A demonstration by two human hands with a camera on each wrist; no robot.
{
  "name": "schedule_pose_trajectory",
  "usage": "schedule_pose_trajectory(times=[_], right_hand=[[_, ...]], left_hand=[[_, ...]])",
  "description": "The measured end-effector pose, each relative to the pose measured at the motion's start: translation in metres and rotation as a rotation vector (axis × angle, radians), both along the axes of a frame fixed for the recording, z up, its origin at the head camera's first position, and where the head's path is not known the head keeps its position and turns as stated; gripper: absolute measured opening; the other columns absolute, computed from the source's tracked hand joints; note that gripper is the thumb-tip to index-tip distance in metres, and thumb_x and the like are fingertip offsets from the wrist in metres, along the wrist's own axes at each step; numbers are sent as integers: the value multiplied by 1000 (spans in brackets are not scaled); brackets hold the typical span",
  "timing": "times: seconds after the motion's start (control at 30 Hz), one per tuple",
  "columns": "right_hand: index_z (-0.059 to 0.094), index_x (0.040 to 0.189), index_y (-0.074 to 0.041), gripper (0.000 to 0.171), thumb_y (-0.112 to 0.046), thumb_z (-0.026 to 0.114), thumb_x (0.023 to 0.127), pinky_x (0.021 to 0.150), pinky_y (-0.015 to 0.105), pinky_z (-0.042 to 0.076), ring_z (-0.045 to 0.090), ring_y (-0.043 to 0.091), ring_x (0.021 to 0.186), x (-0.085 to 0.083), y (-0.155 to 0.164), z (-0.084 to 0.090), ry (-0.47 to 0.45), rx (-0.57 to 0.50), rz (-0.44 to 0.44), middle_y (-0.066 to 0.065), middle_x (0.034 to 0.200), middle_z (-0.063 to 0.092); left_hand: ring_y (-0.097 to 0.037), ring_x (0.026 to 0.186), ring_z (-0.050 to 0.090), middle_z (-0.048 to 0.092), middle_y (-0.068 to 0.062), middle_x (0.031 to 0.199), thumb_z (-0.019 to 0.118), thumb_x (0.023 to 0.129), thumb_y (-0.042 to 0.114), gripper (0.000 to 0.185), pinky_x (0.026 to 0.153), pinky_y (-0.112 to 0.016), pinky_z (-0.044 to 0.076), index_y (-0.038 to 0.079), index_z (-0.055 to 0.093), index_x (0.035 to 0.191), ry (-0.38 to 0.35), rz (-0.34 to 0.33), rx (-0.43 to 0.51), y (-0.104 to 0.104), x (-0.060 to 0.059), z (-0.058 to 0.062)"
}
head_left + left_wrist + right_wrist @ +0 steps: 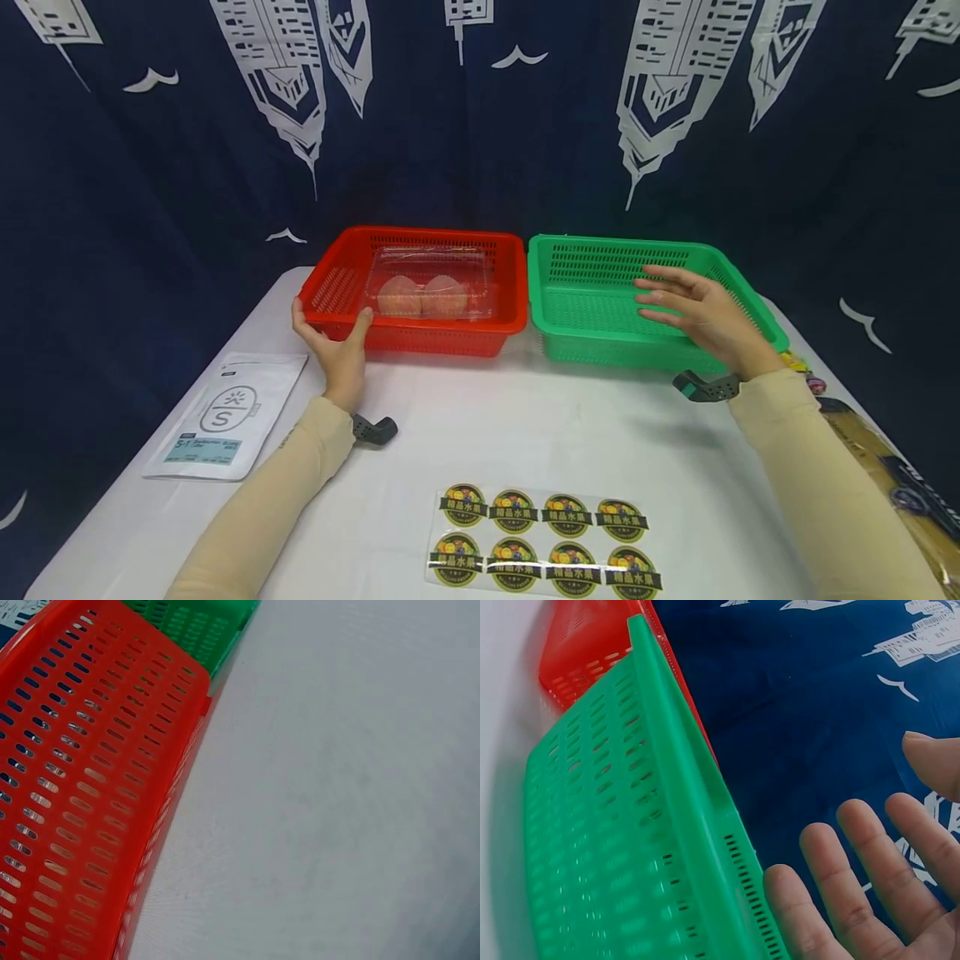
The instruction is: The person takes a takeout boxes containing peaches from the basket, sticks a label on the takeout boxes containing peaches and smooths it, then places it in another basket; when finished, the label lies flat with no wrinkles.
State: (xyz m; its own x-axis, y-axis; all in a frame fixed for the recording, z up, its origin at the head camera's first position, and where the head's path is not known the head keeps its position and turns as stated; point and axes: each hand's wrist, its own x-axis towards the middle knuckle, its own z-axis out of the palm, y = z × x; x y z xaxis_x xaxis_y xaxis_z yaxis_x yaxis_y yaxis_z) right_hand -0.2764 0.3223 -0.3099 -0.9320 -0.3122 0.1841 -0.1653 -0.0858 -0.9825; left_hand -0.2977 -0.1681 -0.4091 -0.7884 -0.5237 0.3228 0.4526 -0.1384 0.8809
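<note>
My left hand (341,362) is at the front left corner of a red plastic basket (480,342), thumb at the front rim and fingers spread to the left side. Inside that basket lies a clear plastic clamshell box (431,260) with two round pinkish fruits (444,297) in it. The left wrist view has the red basket's slotted wall (97,772) but no fingers. Over a green plastic basket (585,317) hovers my right hand (697,312), fingers spread and nothing in them; the right wrist view also has its fingers (840,889) beside the green rim.
A sheet of round fruit-label stickers (542,540) lies at the table's front. White pouch (225,417) on the left. Along the right edge, partly behind the right arm, are a brown item with black parts (892,475) and small colourful packets (795,362). A dark printed cloth (480,142) hangs behind.
</note>
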Motion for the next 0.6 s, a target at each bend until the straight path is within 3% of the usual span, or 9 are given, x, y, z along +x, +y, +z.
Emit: schedule_pose_trajectory(times=[0.2, 0.4, 0.6], right_hand=[[56, 152, -14, 43, -8, 61, 110, 102, 32, 59, 69, 14, 124, -13, -17, 5, -33, 146, -30, -2, 142, 66], [53, 153, -11, 45, -7, 62, 110, 101, 31, 59, 69, 14, 123, -26, -30, 10, -84, 170, 41, -2, 141, 66], [56, 149, -12, 42, -6, 64, 109, 100, 30, 59, 71, 14, 120, -38, -46, 12, -130, 163, 47, 0, 140, 68]], left_hand=[[-20, 158, 24, 21, -1, 172, 78, 98, 15, 102, 128, -33, 30, 23, 6, 169, 11, -10, -20, -6, 1, -2], [-21, 158, 24, 21, -2, 172, 78, 97, 15, 103, 128, -34, 30, 23, 6, 170, 7, -24, -20, -6, 1, -1], [-21, 158, 24, 20, -4, 173, 78, 98, 16, 102, 128, -34, 31, 23, 5, 170, -14, -32, -28, -5, 1, 0]])
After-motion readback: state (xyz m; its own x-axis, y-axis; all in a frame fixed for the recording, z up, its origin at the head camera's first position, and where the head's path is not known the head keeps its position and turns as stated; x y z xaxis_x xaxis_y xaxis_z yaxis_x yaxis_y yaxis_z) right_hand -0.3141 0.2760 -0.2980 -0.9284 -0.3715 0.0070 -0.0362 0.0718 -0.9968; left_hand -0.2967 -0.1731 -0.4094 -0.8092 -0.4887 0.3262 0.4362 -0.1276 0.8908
